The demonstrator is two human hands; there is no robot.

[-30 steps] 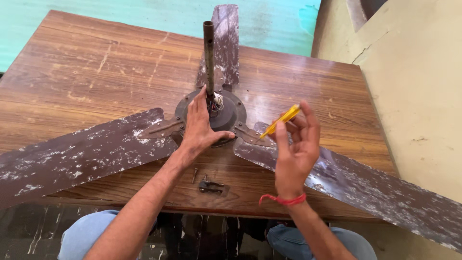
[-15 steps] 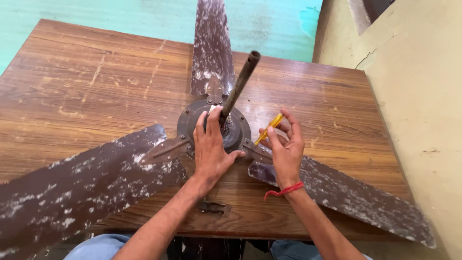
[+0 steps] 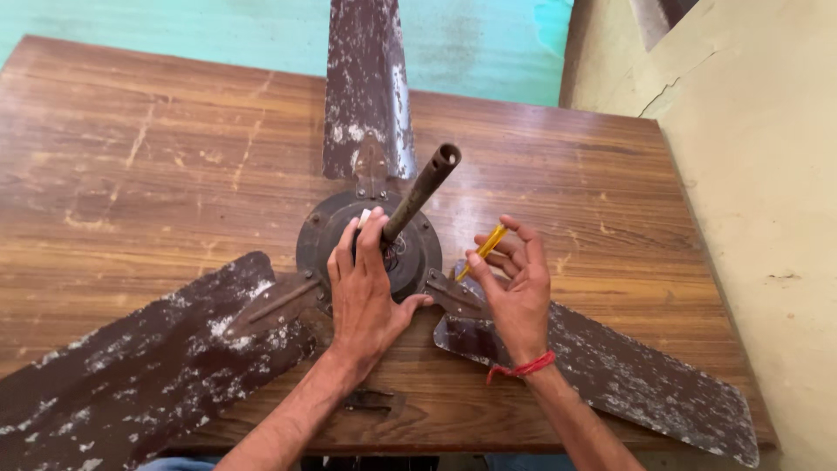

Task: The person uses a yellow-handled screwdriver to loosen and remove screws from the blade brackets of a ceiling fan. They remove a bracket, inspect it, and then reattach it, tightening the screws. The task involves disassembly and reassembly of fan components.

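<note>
Fan hub (image 3: 370, 253) lying on wooden surface (image 3: 157, 174) | my left hand (image 3: 366, 288) pressing flat on it, fingers spread, beside rod (image 3: 423, 192) | right hand (image 3: 514, 292) pinching yellow screwdriver (image 3: 481, 253), tip nearing hub | I'm advising steady hub, squarely seated tip.

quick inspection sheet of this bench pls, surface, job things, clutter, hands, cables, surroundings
surface: worn, scratched wooden table
job's things: old ceiling fan lying flat, three flaking brown blades, rusty down rod tilted up from the hub
clutter: small dark metal fitting at the near table edge
grippers: left hand resting on the hub by the rod; right hand pinching a thin yellow tool, red thread on the wrist
cables: short wires at the rod base, hard to make out
surroundings: turquoise wall behind, cracked cream wall on the right
</note>
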